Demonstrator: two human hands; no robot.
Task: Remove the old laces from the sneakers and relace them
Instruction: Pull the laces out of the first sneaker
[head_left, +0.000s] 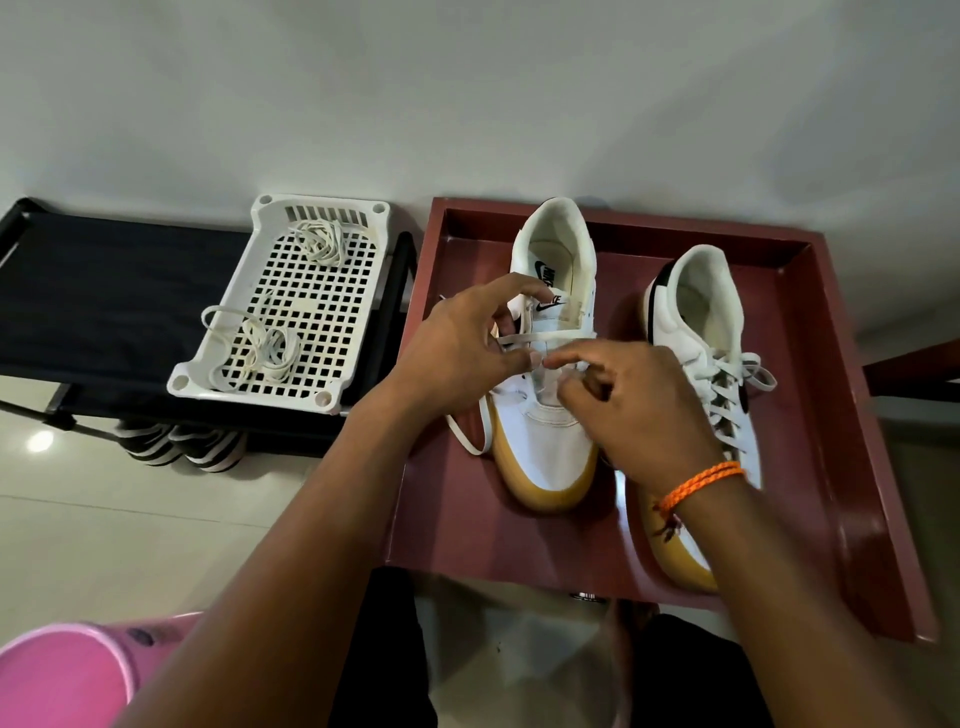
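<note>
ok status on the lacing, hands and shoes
Both hands on left sneaker: left hand and right hand each pinching the lace. Right sneaker laced. Two loose lace bundles in white basket. Nothing in the way.

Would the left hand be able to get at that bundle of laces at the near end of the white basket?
Probably yes. The lace bundle lies uncovered in the white basket, with nothing between, but the left hand is pinching the shoelace and would need to release it.
</note>
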